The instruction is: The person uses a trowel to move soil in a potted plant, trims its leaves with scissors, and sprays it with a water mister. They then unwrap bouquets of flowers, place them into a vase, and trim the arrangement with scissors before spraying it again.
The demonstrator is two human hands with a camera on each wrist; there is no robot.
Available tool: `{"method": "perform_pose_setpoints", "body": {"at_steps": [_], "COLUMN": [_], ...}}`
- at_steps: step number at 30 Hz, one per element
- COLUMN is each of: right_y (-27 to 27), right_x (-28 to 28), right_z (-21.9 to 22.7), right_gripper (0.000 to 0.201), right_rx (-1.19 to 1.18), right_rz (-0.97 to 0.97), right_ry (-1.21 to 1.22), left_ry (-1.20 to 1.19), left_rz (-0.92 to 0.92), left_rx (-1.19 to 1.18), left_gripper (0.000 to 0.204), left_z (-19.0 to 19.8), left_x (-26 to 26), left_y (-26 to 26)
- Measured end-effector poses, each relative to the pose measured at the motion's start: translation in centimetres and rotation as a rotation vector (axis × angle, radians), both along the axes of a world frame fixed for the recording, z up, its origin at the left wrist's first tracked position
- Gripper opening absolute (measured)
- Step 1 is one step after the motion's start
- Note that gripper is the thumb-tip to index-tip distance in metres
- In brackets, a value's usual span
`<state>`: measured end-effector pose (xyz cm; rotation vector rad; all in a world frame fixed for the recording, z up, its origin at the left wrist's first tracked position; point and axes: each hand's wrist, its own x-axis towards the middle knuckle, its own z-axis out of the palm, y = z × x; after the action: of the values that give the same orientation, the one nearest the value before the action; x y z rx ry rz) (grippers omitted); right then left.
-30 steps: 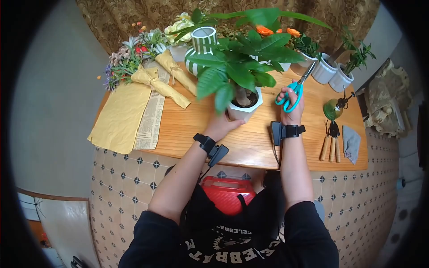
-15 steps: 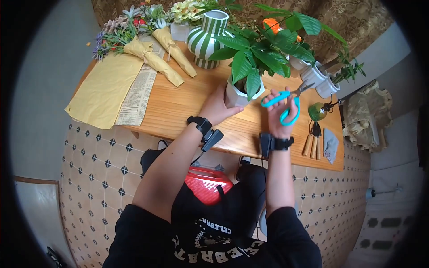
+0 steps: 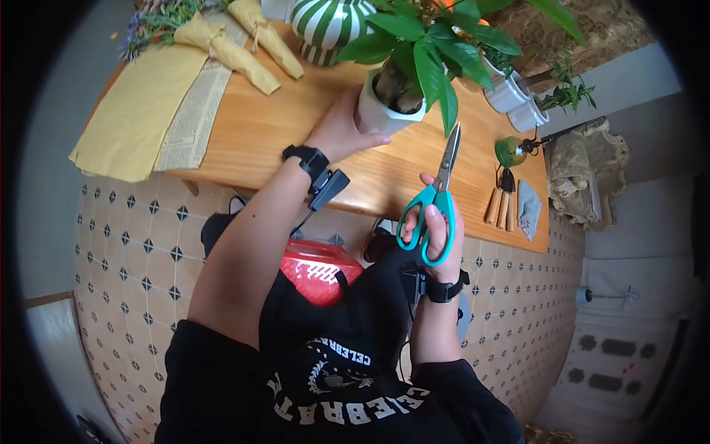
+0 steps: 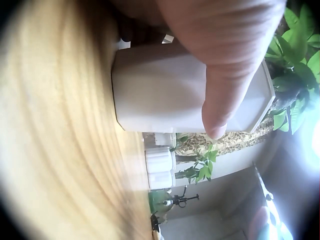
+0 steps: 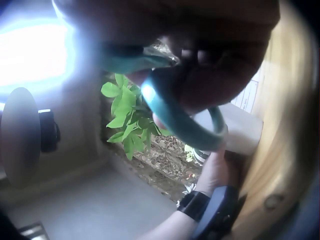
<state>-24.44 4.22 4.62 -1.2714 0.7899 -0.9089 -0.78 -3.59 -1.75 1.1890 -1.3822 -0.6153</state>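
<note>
My left hand (image 3: 342, 132) holds the white faceted flowerpot (image 3: 384, 117) by its left side, on the wooden table (image 3: 244, 144). In the left wrist view the thumb (image 4: 222, 95) lies across the pot's face; the other fingers are mostly hidden. A leafy green plant (image 3: 399, 27) with a thick trunk grows from the pot. Nearer the table's front edge, my right hand (image 3: 454, 231) grips scissors (image 3: 449, 159) with turquoise handles, fingers through the loops. Their blades are together and point up toward the leaves. The right wrist view shows one turquoise loop (image 5: 170, 117) around the fingers.
At the left lie two paper-wrapped bouquets (image 3: 235, 55), yellow paper (image 3: 133, 111) and newsprint (image 3: 194, 111). A striped vase (image 3: 333, 18) stands behind. On the right are potted plants (image 3: 510, 90), a green spray bottle (image 3: 510, 152), small wooden-handled tools (image 3: 501, 207) and a grey cloth (image 3: 528, 207).
My right hand has drawn back toward the body, and the scissors have turned in it from slanting with spread loops to blades upward and together. My left hand stays on the pot; the view has tilted down.
</note>
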Motion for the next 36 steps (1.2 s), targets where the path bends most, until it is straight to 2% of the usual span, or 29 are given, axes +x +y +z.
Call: {"method": "perform_pose_setpoints", "body": {"at_steps": [3,5,6,10,13,19,23,27,30,36], "right_y": [0.3,0.2,0.7,0.8,0.7,0.7,1.1,1.1,1.2,1.1], "right_x": [0.6,0.9,1.4,2.0,2.1,1.1,2.1,1.9,2.4,2.6], "right_z": [0.7,0.5,1.0,1.0,1.2,1.5,1.6,1.5,1.4,1.4], "right_gripper": [0.061,0.064,0.071,0.076,0.072,0.060,0.067,0.053,0.054,0.055], "right_rx": [-0.112,-0.175,-0.141,-0.214,-0.261,-0.016,-0.005,0.058,0.064,0.067], "right_rz": [0.014,0.040,0.001,-0.036,-0.050,0.022,-0.061,-0.004,-0.014,-0.051], "right_ry": [0.094,0.094,0.103,0.081,0.145,0.140,0.182,0.147,0.159,0.207], "left_ry": [0.041,0.006,-0.008,-0.135,-0.177,-0.167,-0.173,-0.161,-0.133,-0.058], "left_rz": [0.010,0.053,0.060,0.146,0.155,0.136,0.105,0.086,0.074,0.086], "left_rx": [0.138,0.114,0.098,0.083,0.098,0.050,0.053,0.043,0.099,0.002], "left_gripper": [0.089,0.088,0.088,0.089,0.086,0.075,0.075,0.078,0.079,0.077], "left_z": [1.1,0.4,-0.1,0.0,0.2,-0.3,-0.8,-0.7,-0.3,-0.6], "left_x": [0.1,0.0,0.0,-0.2,-0.2,-0.1,-0.3,-0.2,-0.2,-0.3], "left_y": [0.9,0.6,0.2,0.4,0.3,0.1,0.0,-0.2,0.1,-0.2]}}
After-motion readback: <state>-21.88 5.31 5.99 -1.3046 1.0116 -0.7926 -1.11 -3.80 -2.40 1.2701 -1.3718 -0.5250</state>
